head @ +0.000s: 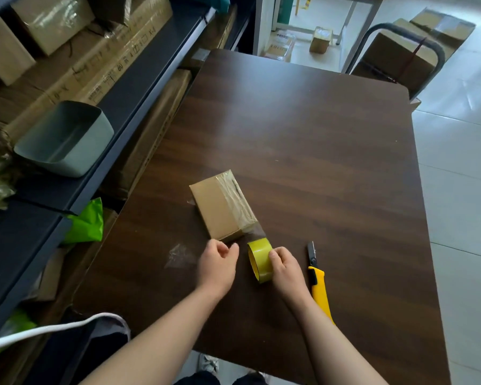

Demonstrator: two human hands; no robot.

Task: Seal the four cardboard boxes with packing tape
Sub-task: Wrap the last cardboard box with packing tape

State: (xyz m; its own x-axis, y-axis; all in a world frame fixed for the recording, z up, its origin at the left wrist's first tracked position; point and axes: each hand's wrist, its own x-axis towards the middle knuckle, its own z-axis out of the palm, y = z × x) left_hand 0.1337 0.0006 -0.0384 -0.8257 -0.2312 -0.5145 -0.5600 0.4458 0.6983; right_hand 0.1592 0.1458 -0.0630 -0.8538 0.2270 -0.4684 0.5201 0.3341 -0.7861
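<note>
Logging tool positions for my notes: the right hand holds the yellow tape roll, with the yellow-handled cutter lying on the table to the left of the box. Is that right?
Not quite. The head view shows the yellow-handled cutter lying on the table to the right of the right hand, not left of the box. The right hand does hold the yellow tape roll.

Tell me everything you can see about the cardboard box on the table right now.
The cardboard box is small, flat, rectangular and plain brown. It lies closed on the dark wooden table, turned at an angle. A wrinkled strip of clear tape runs lengthwise along its right side and goes on off its near end to the yellow tape roll, so it is not cut. The right hand holds the roll. The left hand hovers at the box's near corner; contact is unclear.
</note>
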